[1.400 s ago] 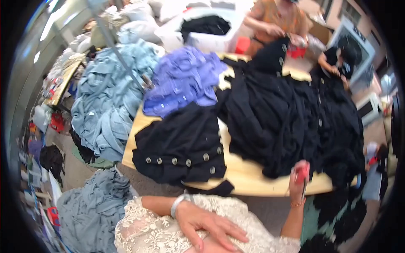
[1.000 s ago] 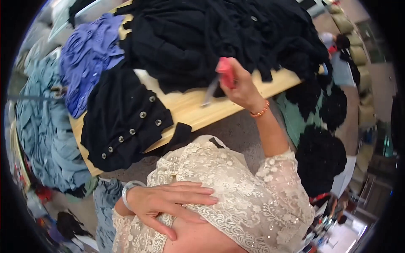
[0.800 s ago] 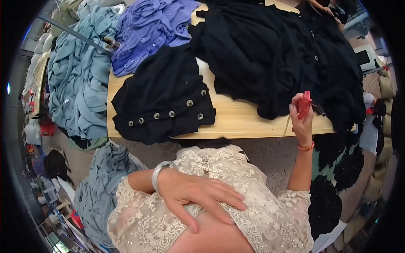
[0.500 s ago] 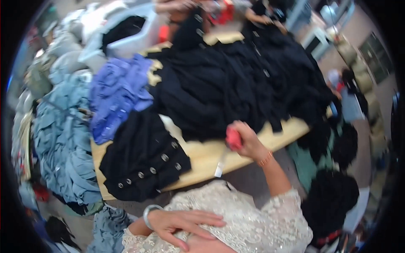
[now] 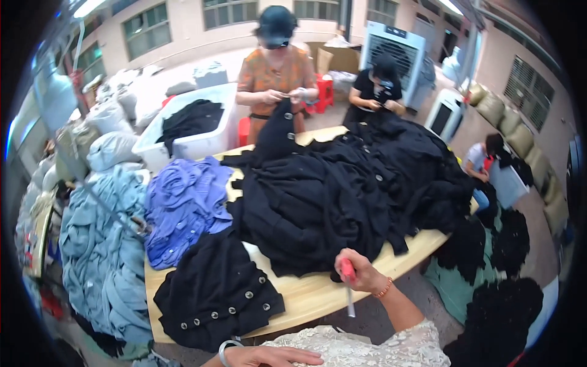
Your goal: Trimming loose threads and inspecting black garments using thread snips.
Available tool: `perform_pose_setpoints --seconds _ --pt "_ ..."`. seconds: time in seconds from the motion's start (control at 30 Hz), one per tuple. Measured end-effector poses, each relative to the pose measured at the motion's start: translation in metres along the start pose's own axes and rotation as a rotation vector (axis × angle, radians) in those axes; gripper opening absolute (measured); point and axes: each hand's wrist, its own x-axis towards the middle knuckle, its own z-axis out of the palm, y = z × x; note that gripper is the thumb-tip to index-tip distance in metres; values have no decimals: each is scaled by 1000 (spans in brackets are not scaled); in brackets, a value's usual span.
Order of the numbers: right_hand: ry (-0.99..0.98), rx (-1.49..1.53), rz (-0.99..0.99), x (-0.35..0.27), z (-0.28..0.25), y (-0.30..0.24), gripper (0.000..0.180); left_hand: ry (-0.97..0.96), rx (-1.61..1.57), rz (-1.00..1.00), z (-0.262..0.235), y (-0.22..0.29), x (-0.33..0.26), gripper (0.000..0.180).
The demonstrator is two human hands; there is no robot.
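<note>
My right hand (image 5: 361, 273) is closed around a small red-handled cutting tool (image 5: 347, 269) with a thin metal tip pointing down, right at the near edge of a large heap of black garments (image 5: 342, 189) on the wooden table (image 5: 312, 296). At the bottom edge my left hand (image 5: 269, 356), with a silver bracelet on the wrist, rests flat on my cream lace top, fingers spread and holding nothing. A black garment with a row of metal buttons (image 5: 214, 293) lies at the table's near left corner.
A purple pile (image 5: 183, 205) and a light blue pile (image 5: 101, 251) lie at the left. Two people across the table handle black garments; a third sits at the right. A white tub (image 5: 195, 144) holds black clothes. More black garments lie on the floor at right.
The view has swung up from my lap to the table and the people opposite. My right hand has kept the red tool and come down to the table's near edge.
</note>
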Motion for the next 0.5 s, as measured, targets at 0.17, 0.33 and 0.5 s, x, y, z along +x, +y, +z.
perform_pose_setpoints --seconds 0.17,0.33,0.5 --pt "11 -437 -120 -7 4 -24 32 -34 -92 -13 -5 -5 3 63" --pt "-115 -738 21 9 25 23 30 -11 -5 -30 -10 -13 -13 61" --pt "-311 -681 291 -26 52 60 59 527 119 -440 -20 -36 -43 50"
